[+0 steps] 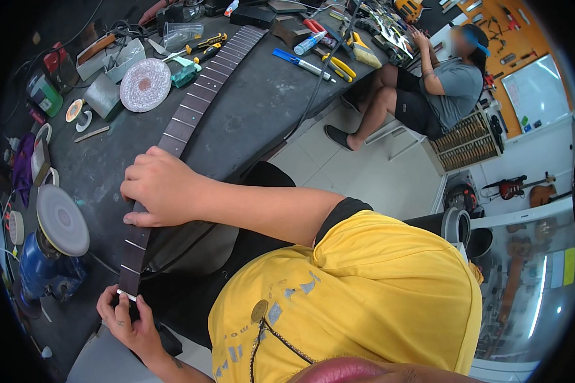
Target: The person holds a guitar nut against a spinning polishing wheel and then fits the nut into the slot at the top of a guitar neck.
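Observation:
A long guitar neck [202, 96] with a dark fretboard and metal frets lies diagonally along the workbench, its narrow end toward me. My right hand [163, 185] is closed over the neck from above, thumb and fingers on its far side and part of the fretboard hidden beneath. At the narrow end my left hand [129, 319] is closed, thumb and fingertips pinching a small white nut [126, 294]. The nut sits across the end of the fretboard. Whether it is fixed there I cannot tell.
On the dark workbench [249, 108] stand a blue machine [48, 268] with a grey disc [62, 220], a mottled round disc [145, 85] and a wire spool [76, 113]. Markers [303, 65], yellow-handled pliers [340, 67] and a brush [364, 52] lie right. Another person [450, 89] sits beyond.

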The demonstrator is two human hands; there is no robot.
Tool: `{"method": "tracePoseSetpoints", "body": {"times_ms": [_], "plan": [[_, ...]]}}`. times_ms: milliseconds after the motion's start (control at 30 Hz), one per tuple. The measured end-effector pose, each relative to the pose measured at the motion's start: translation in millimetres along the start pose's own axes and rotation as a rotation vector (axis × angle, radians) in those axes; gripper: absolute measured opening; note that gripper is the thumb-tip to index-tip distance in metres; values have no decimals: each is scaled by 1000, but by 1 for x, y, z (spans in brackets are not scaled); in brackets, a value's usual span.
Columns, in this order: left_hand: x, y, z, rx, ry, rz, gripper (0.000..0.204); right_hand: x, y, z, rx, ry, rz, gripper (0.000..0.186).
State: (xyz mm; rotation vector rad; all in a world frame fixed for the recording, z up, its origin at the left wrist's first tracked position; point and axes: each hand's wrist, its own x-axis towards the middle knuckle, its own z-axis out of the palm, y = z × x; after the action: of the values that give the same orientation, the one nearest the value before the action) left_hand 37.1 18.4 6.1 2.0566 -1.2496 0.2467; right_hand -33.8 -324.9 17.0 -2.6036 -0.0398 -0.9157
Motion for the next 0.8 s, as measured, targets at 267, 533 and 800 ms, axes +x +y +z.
{"method": "tracePoseSetpoints", "body": {"times_ms": [267,533,800], "plan": [[4,3,1,4,-31,-16,35,-3,3,-1,3,-4,15,39],[12,17,2,10,106,28,46,6,-2,-12,30,-120,-130,52],[10,20,10,5,157,14,43,6,-3,-22,72,-187,-142,60]]}}
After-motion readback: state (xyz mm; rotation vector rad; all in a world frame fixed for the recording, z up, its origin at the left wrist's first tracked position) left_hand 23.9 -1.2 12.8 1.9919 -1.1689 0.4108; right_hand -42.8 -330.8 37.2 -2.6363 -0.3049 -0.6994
